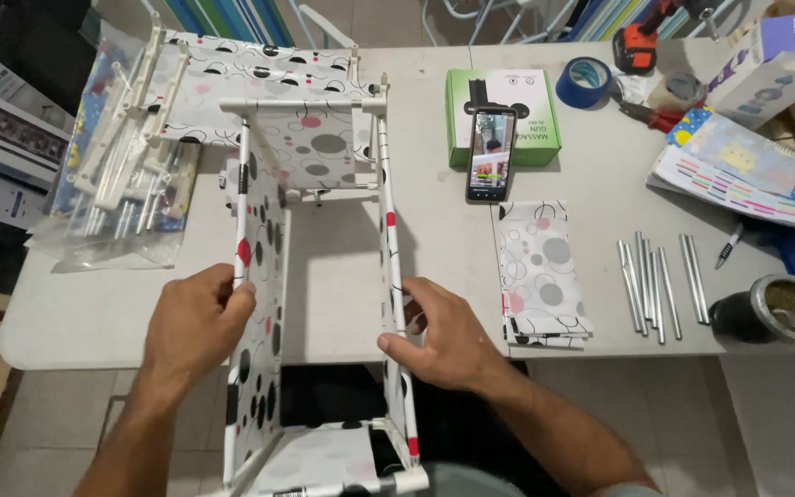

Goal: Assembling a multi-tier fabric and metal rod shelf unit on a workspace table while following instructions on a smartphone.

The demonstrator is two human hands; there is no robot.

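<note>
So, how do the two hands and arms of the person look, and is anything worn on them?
Both arms are bare up to the picture edge: no sleeves reach the forearms. The left hand and the right hand have no gloves, and no ring, watch or bracelet shows on them. Nails look short. A bit of light grey cloth shows by the right upper arm, perhaps a shirt.

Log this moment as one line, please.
left hand: grips left pole of fabric-covered rack frame | right hand: grips right pole | spare metal tubes: on table, untouched
</note>
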